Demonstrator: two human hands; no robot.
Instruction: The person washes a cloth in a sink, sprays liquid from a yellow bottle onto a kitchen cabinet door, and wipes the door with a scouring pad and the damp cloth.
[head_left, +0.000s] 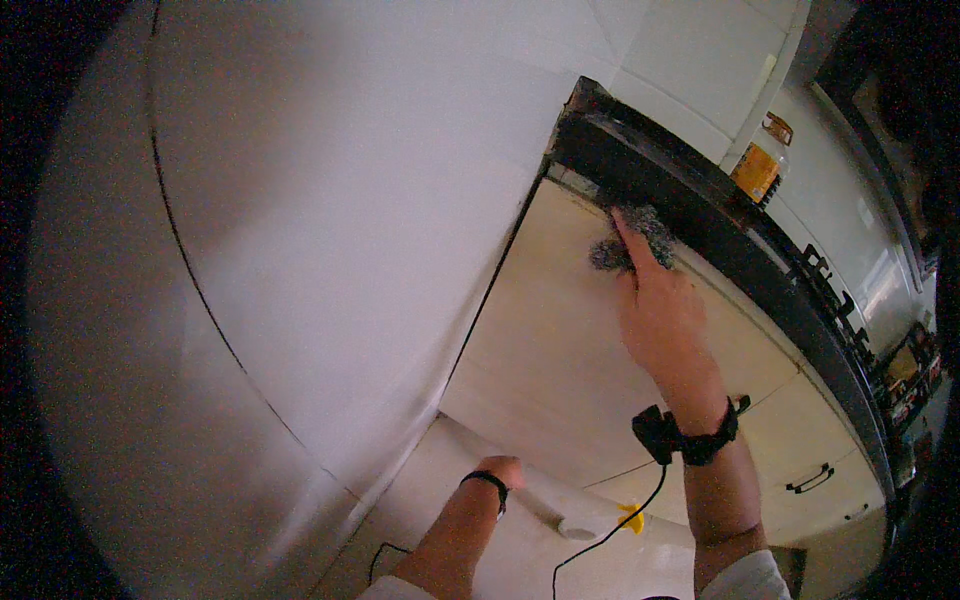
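My right hand (664, 315) holds a grey metal scouring pad (651, 229) against the top edge of a cream cabinet panel (555, 300). One finger stretches over the pad, just below the dark edge of a countertop (660, 165). A black band with a small device and a cable is strapped on the right wrist. Lower down, my left hand (506, 471) is near the foot of the panel, with a dark wristband behind it. Its fingers are hidden, so I cannot tell whether it grips anything.
A white wall (337, 225) runs along the left. A jar with an orange label (757, 169) stands on the countertop. Cabinet fronts with a black handle (810, 478) continue right. Below are a pale cylindrical object (577, 527), a yellow object (632, 517) and a black cable (607, 536).
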